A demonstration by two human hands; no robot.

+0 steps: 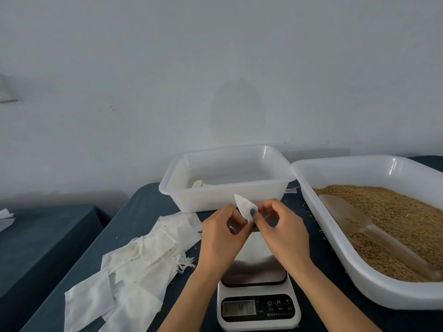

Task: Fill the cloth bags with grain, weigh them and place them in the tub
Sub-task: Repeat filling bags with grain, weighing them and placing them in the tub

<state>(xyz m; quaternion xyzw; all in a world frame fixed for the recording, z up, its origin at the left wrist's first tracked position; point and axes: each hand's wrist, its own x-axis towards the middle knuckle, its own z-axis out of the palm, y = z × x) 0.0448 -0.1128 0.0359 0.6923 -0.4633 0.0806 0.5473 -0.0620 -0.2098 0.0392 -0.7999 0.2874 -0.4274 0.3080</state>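
Above the kitchen scale [257, 281], my left hand [221, 238] and my right hand [280, 233] both pinch a small white cloth bag [243, 207], whose pointed corner sticks up between the fingers. The scale's display is lit with a blurred reading. Behind the hands stands a translucent white tub [225, 176] with one white bag [199, 184] lying at its near left corner. At the right, a large white tray [374, 226] holds brown grain [402, 219], and a clear plastic scoop [374, 233] lies in it.
A loose pile of several flat white cloth bags with drawstrings [136, 267] spreads over the dark blue tablecloth [134, 212] on the left. A second dark table [45, 238] stands lower left. A pale wall rises right behind the tub.
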